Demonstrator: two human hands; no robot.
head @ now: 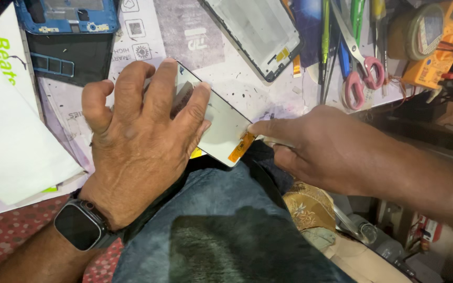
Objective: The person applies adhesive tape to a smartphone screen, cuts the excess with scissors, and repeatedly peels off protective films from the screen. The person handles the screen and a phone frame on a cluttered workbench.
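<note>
- Orange flex ribbon (241,147) at the corner of the phone screen panel (225,124) is where the right hand (321,149) pinches, fingers closed on that corner.
- Left hand (142,131) presses flat, fingers spread, on the panel's far end.
- Panel lies at the desk (247,84) edge, above the knee, apparently not yet fitted.
- Another phone frame (258,34) and pink-handled scissors (360,71) lie beyond the panel.

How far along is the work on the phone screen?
Done: one phone frame already lies open on the bench. In hand: the left hand presses the screen flat, and the right hand touches its edge by the orange flex. Left: the screen sits in no frame yet.
</note>
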